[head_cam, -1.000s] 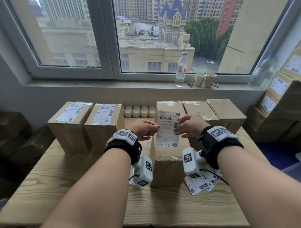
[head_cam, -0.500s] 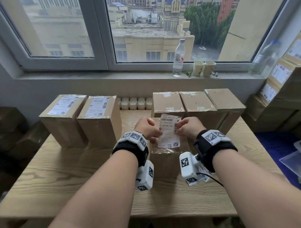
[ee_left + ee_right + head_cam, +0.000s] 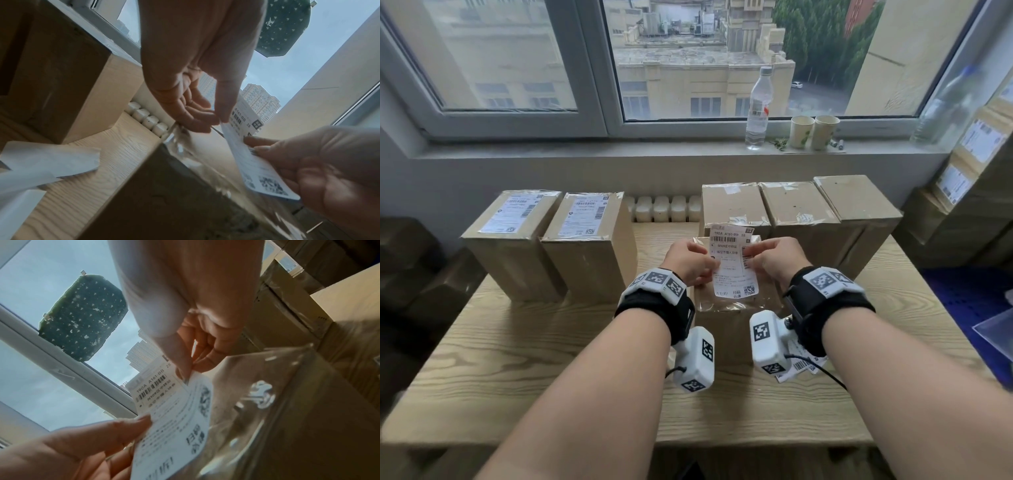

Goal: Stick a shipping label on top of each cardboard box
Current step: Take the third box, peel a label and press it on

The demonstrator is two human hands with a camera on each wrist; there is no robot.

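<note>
Both hands, the left hand [image 3: 690, 262] and the right hand [image 3: 777, 260], pinch the shipping label [image 3: 734, 265] by its side edges directly above the box [image 3: 736, 305], long axes aligned.

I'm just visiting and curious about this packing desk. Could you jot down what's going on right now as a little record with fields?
activity: sticking a shipping label onto the box in front
left hand: pinches the label's left edge
right hand: pinches its right edge
label state: held over the box top, far end lifted, not pressed flat
labelled boxes: two, at the left
unlabelled boxes: three, behind
spare labels: on the wooden table
</note>
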